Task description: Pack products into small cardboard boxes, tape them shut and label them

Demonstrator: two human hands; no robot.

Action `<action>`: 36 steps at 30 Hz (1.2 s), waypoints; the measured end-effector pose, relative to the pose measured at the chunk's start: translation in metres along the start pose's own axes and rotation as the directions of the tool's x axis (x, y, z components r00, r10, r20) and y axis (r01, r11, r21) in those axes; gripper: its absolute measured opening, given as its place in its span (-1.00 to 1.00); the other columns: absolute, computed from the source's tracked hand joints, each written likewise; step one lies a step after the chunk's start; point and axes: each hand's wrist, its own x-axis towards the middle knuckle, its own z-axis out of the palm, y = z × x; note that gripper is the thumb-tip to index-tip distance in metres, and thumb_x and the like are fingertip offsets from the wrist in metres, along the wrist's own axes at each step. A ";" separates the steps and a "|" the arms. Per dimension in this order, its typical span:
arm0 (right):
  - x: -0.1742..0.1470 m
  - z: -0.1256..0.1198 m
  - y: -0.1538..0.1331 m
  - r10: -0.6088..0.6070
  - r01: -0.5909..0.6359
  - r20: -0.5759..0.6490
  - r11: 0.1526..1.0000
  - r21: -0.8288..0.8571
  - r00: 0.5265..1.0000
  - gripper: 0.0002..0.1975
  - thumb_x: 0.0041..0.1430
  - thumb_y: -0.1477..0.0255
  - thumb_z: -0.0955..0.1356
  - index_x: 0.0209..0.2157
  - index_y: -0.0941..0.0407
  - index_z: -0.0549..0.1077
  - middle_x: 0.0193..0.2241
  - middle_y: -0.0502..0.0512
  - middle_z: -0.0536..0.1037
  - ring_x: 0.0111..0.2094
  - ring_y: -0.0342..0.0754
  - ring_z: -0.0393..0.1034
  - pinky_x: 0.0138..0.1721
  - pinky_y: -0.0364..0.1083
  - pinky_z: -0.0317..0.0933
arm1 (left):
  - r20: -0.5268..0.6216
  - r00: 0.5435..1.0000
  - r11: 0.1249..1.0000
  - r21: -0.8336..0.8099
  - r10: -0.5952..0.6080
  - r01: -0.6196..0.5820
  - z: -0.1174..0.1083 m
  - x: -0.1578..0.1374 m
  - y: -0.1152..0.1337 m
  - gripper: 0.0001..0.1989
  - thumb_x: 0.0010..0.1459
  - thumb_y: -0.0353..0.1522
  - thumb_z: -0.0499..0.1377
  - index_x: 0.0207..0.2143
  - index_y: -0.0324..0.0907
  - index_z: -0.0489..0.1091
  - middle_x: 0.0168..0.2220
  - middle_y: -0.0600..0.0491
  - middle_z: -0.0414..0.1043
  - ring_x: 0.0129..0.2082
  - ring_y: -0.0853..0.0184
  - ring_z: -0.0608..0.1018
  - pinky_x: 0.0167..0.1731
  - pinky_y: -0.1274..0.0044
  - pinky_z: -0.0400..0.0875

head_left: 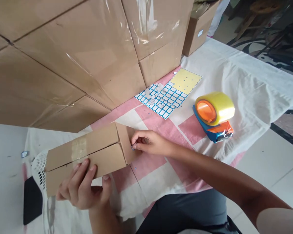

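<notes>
A small cardboard box [97, 139] lies in front of me, its two top flaps meeting at a seam with a strip of clear tape across it. My left hand [85, 188] holds the box along its near side, fingers on the top and thumb by the lower edge. At the right end face, my right hand [151, 142] pinches a small sticker [133, 148] with a blue edge against the cardboard; the fingers hide most of it. Beyond lies a sheet of blue-bordered stickers [169, 99], partly peeled, with a yellowish backing part and loose scraps on it.
Large taped cartons [88, 55] stand stacked along the back left. A tape dispenser [217, 131] with a yellow roll [224, 107] sits to the right on the pink-and-white cloth [158, 165]. Another carton [200, 31] with a small label stands farther back. A white perforated chair [39, 165] is at left.
</notes>
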 end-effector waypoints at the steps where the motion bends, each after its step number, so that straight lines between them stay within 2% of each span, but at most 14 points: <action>1: 0.001 -0.001 0.002 0.007 -0.007 0.000 1.000 0.019 1.000 -0.91 0.23 0.44 0.40 -0.34 0.13 0.43 -0.39 0.00 0.48 -0.38 -0.13 0.35 -0.32 -0.13 0.22 | 0.007 1.000 1.000 0.002 0.001 -0.001 -0.001 -0.001 -0.001 -0.62 0.07 -0.23 0.23 -0.03 -0.05 0.48 -0.05 -0.13 0.61 -0.10 -0.01 0.60 -0.04 0.14 0.31; 5: 0.006 -0.003 0.005 0.005 -0.005 0.004 0.999 0.037 1.000 -0.89 0.24 0.41 0.40 -0.35 0.12 0.41 -0.38 0.01 0.47 -0.35 -0.12 0.35 -0.31 -0.13 0.21 | 0.008 1.000 1.000 0.013 0.011 -0.012 -0.003 -0.005 -0.006 -0.64 0.06 -0.23 0.20 -0.05 -0.02 0.47 -0.06 -0.11 0.60 -0.13 -0.01 0.60 -0.05 0.10 0.31; 8: 0.008 0.000 0.009 0.034 -0.032 -0.030 0.996 0.086 0.999 -0.83 0.20 0.38 0.44 -0.28 0.09 0.36 -0.38 -0.05 0.41 -0.42 -0.17 0.28 -0.40 -0.16 0.16 | 0.035 0.999 1.000 0.015 0.007 -0.008 -0.005 -0.004 -0.003 -0.60 0.04 -0.21 0.22 -0.03 -0.03 0.45 -0.02 -0.10 0.57 -0.13 0.00 0.57 -0.06 0.09 0.32; 12: 0.009 0.003 0.015 0.048 -0.044 -0.113 0.998 0.044 0.992 -0.58 0.15 0.42 0.47 0.01 0.05 0.30 -0.19 -0.01 0.38 -0.47 -0.23 0.18 -0.48 -0.18 0.11 | 0.123 0.992 0.999 0.015 -0.041 0.040 -0.006 -0.001 0.002 -0.46 -0.03 -0.17 0.29 0.04 -0.07 0.41 0.02 -0.12 0.53 -0.10 0.02 0.48 0.02 0.01 0.26; 14: 0.009 0.002 0.014 0.068 -0.068 -0.102 0.998 0.002 0.992 -0.40 0.18 0.44 0.45 0.21 0.01 0.21 -0.07 0.06 0.38 -0.43 -0.22 0.20 -0.45 -0.17 0.15 | 0.127 0.991 0.999 0.016 -0.047 0.045 -0.005 0.000 0.002 -0.45 -0.03 -0.14 0.30 0.03 -0.07 0.40 0.00 -0.10 0.52 -0.12 0.05 0.45 0.09 -0.03 0.19; 16: 0.009 -0.001 0.011 0.114 -0.114 -0.058 0.993 0.009 0.992 -0.28 0.21 0.45 0.43 0.33 -0.05 0.12 0.03 0.10 0.39 -0.42 -0.21 0.22 -0.43 -0.16 0.19 | 0.115 0.993 0.999 0.010 -0.039 0.038 -0.004 -0.001 0.000 -0.47 -0.02 -0.12 0.29 0.02 -0.07 0.40 0.00 -0.09 0.52 -0.13 0.07 0.45 0.12 -0.05 0.14; 18: 0.011 -0.004 0.009 0.143 -0.142 -0.013 0.989 0.041 0.990 -0.26 0.20 0.44 0.44 0.34 -0.08 0.14 0.13 0.12 0.36 -0.39 -0.21 0.25 -0.41 -0.16 0.22 | 0.089 0.996 1.000 -0.012 -0.027 0.028 -0.002 -0.003 -0.001 -0.48 -0.01 -0.12 0.29 0.02 -0.06 0.41 0.01 -0.08 0.52 -0.13 0.08 0.46 0.14 -0.05 0.10; 20: 0.012 -0.008 0.009 0.141 -0.142 0.008 0.988 0.060 0.990 -0.28 0.17 0.43 0.47 0.31 -0.07 0.21 0.15 0.12 0.36 -0.34 -0.19 0.31 -0.37 -0.16 0.25 | 0.061 0.998 0.999 -0.042 -0.022 0.024 -0.001 -0.005 -0.002 -0.48 0.00 -0.12 0.28 0.02 -0.06 0.41 0.03 -0.08 0.52 -0.12 0.07 0.47 0.17 -0.03 0.06; 23: 0.012 -0.011 0.011 0.126 -0.128 0.028 0.989 0.071 0.992 -0.29 0.16 0.41 0.48 0.31 -0.01 0.24 -0.02 0.09 0.46 -0.29 -0.15 0.36 -0.32 -0.15 0.28 | 0.049 0.999 0.999 -0.044 -0.023 0.025 -0.002 -0.007 -0.001 -0.49 0.00 -0.15 0.28 0.02 -0.07 0.41 0.05 -0.09 0.51 -0.08 0.06 0.48 0.20 0.02 0.05; 26: 0.011 -0.012 0.012 0.123 -0.126 0.041 0.989 0.076 0.992 -0.30 0.19 0.39 0.47 0.32 0.00 0.23 -0.19 0.03 0.49 -0.31 -0.14 0.38 -0.31 -0.13 0.28 | 0.086 0.995 0.998 -0.009 -0.057 0.058 -0.006 -0.009 0.001 -0.50 0.01 -0.17 0.28 0.04 -0.03 0.40 0.07 -0.10 0.50 -0.04 0.02 0.48 0.17 0.00 0.09; 30: 0.010 -0.013 0.012 0.123 -0.127 0.053 0.989 0.075 0.991 -0.32 0.21 0.39 0.46 0.31 0.00 0.22 -0.28 -0.02 0.51 -0.31 -0.12 0.42 -0.29 -0.12 0.30 | 0.109 0.992 0.998 0.008 -0.064 0.063 -0.007 -0.009 0.003 -0.47 0.03 -0.19 0.28 0.09 0.00 0.39 0.06 -0.13 0.50 -0.06 0.01 0.48 0.13 0.00 0.15; 33: 0.011 -0.014 0.014 0.123 -0.129 0.061 0.986 0.106 0.991 -0.35 0.24 0.36 0.45 0.30 0.01 0.22 -0.24 0.02 0.53 -0.29 -0.10 0.46 -0.28 -0.10 0.33 | 0.090 0.995 0.999 -0.003 -0.048 0.048 -0.006 -0.007 0.004 -0.44 0.04 -0.18 0.27 0.12 -0.02 0.38 0.03 -0.17 0.51 -0.08 0.00 0.48 0.08 0.02 0.17; 36: 0.014 -0.012 0.017 0.108 -0.110 0.018 0.987 0.116 0.994 -0.40 0.23 0.32 0.46 0.26 0.02 0.27 -0.08 0.10 0.52 -0.32 -0.12 0.44 -0.30 -0.10 0.33 | 0.075 0.996 0.998 0.006 -0.058 0.058 -0.006 -0.006 0.004 -0.48 0.04 -0.18 0.26 0.08 -0.03 0.40 0.02 -0.16 0.52 -0.08 0.01 0.48 0.05 0.05 0.19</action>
